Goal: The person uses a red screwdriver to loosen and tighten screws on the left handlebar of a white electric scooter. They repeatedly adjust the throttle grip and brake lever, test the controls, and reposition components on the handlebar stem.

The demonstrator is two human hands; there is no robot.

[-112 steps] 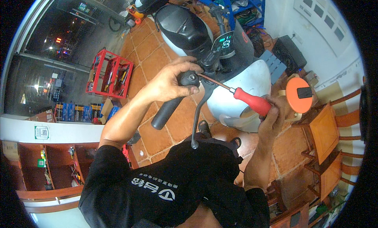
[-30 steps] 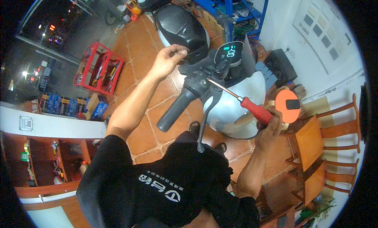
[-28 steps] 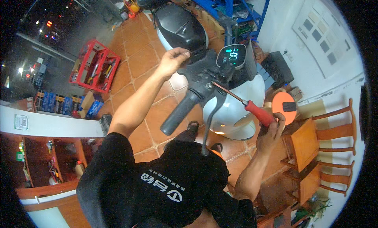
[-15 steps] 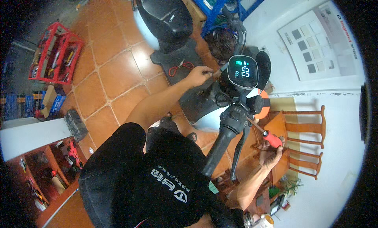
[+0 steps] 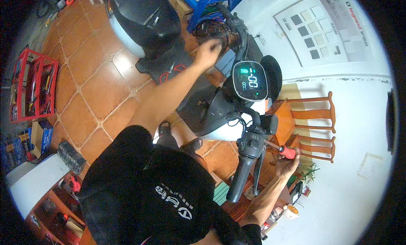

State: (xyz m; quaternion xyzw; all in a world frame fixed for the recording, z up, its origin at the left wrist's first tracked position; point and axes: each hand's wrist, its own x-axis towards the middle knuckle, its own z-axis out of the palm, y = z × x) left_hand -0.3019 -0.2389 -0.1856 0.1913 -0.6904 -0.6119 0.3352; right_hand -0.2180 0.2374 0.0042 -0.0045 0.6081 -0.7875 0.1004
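My right hand (image 5: 288,162) grips a red-handled screwdriver (image 5: 287,152), its shaft reaching the switch housing (image 5: 248,147) of the near handlebar, beside the brake lever and above the black grip (image 5: 237,183). My left hand (image 5: 208,53), blurred, is curled beside the far handlebar (image 5: 240,44) of the scooter, beyond the lit display (image 5: 250,81); what its fingers hold, if anything, I cannot make out. Below my left forearm, a red-handled cutting tool (image 5: 173,72) lies on the dark footboard (image 5: 151,67). The scooter's black seat (image 5: 144,20) is at the top.
A red tool rack (image 5: 31,84) and boxes (image 5: 40,137) stand at left, above wooden cubbies (image 5: 50,215). Blue metal shelving (image 5: 196,8) is at the back. Wooden chairs (image 5: 313,114) stand along the white wall at right, near a plant (image 5: 309,172).
My left hand has moved up and right toward the far handlebar. My right hand still holds the screwdriver at the near handlebar. The view has swung, putting the display and handlebar more centrally.
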